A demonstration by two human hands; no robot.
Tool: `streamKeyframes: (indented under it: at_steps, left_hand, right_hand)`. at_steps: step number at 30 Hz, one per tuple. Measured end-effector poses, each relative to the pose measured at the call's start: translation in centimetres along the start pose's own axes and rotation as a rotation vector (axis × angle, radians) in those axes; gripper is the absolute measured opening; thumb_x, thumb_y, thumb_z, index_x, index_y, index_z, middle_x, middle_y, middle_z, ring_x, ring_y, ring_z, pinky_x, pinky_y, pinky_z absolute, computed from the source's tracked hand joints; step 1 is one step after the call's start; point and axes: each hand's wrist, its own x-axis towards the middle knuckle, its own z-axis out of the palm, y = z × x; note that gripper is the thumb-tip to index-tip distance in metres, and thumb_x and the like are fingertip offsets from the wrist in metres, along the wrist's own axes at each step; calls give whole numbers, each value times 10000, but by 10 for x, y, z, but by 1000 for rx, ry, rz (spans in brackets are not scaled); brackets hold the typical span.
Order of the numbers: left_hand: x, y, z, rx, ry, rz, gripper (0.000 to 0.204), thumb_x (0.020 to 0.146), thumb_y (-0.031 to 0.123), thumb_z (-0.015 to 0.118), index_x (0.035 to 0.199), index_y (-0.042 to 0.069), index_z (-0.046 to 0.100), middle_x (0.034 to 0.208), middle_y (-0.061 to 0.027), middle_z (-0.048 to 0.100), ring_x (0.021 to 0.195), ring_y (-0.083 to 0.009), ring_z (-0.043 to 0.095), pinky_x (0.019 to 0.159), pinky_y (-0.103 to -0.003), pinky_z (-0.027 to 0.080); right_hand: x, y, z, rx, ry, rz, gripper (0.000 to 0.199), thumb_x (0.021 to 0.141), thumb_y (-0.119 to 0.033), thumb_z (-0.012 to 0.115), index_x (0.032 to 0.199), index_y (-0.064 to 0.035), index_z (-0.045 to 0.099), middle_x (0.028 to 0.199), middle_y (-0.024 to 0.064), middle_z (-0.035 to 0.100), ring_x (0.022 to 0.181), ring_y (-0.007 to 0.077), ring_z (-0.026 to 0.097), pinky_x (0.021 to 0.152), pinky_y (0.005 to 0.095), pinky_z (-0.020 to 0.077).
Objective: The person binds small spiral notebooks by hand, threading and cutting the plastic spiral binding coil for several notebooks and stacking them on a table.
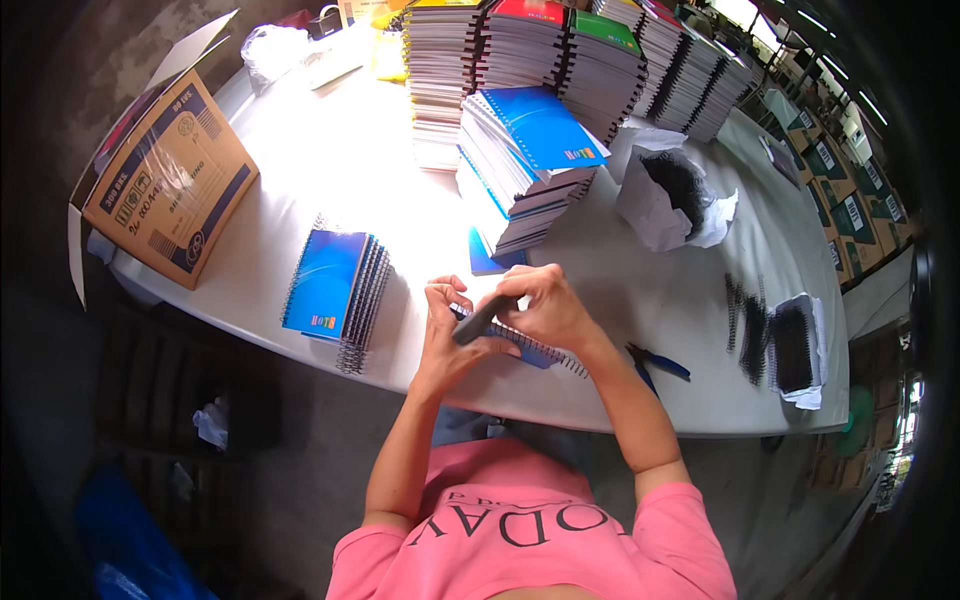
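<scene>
A blue notebook with a wire spiral along its near edge lies at the table's front edge. My left hand presses on its left end. My right hand is closed round a dark grey bar-shaped tool laid slantwise across the spiral. Both hands touch over the notebook. Left of them sits a small pile of bound blue notebooks. Behind my hands stands a taller, leaning stack of blue notebooks.
Blue-handled pliers lie right of my right arm. Black wire spirals rest on white paper at the right, more in a torn white wrapper. Tall notebook stacks line the back. A cardboard box overhangs the white table at left.
</scene>
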Motion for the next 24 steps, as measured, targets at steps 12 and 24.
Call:
streamKeyframes:
  at_steps: [12, 24]
  left_hand:
    - [-14, 13, -4, -574, 263, -224, 505, 774, -37, 716, 1206, 49, 469, 900, -73, 651, 849, -111, 604, 727, -215, 483]
    - [-17, 57, 14, -58, 359, 173, 894, 745, -39, 742, 1431, -36, 169, 926, -114, 708, 789, -106, 541, 651, -200, 403]
  right_hand:
    - [-174, -15, -60, -943, 213, 757, 654, 811, -378, 670, 1389, -209, 414, 1417, 110, 396, 1277, 301, 391, 1026, 520, 248]
    - [-106, -98, 12, -581, 407, 138, 395, 818, -271, 686, 1193, -160, 628, 1054, 45, 573, 964, 225, 539, 881, 372, 348]
